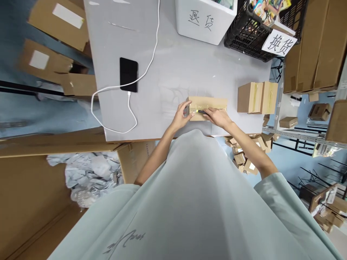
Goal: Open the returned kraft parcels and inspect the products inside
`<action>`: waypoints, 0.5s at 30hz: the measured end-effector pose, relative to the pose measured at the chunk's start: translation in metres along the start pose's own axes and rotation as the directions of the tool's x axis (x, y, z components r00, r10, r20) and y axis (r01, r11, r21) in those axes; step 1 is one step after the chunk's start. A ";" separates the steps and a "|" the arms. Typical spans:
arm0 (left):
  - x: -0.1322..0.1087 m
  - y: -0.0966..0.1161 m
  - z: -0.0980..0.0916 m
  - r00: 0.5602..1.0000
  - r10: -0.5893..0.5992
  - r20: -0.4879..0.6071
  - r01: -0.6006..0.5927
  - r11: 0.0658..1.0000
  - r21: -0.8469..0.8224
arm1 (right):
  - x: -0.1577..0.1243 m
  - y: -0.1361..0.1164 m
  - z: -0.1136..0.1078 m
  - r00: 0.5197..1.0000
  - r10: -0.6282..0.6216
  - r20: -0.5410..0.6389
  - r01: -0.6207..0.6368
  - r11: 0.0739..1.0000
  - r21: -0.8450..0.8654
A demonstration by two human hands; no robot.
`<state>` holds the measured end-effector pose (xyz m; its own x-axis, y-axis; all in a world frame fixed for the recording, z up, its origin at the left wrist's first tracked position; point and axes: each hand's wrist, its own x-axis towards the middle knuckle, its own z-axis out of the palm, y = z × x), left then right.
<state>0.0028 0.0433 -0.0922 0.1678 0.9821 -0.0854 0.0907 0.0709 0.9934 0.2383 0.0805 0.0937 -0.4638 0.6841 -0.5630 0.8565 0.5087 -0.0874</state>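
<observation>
Hands meet over a small cardboard box (214, 103) that lies flat at the near edge of the grey counter (173, 61), a little right of its middle. The left hand (181, 115) grips the box's left end, fingers curled round the side and thumb laid on the top face. The right hand (219, 116) is closed in a pinch on a slim dark tool (202, 112), whose tip rests on the pale tape strip along the box's near top edge; whether it is a knife or a pen cannot be told. To the left lies a black phone (128, 74), face up, plugged into a white cable (151, 54) that loops off the counter's near edge. To the right, apart from the held box, stand two taped cartons (257, 96), touching each other. At the far side are a white bin (204, 18) with handwritten characters and a black crate (244, 36).
</observation>
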 end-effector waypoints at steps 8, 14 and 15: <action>0.000 -0.003 0.004 0.999 0.039 0.020 -0.039 0.999 0.010 | -0.001 -0.013 -0.033 0.997 0.020 0.071 -0.009 0.987 -0.158; 0.002 -0.005 0.004 0.999 0.049 0.024 -0.049 0.999 0.008 | -0.001 -0.020 -0.048 0.994 0.017 0.109 0.006 0.978 -0.211; 0.003 -0.006 0.004 0.999 0.047 0.022 -0.047 0.999 0.002 | -0.001 -0.021 -0.049 0.993 0.016 0.113 0.009 0.976 -0.219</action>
<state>0.0068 0.0446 -0.0983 0.1935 0.9803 -0.0406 0.0850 0.0244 0.9961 0.2097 0.0953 0.1361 -0.4217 0.6287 -0.6534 0.7819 0.6170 0.0891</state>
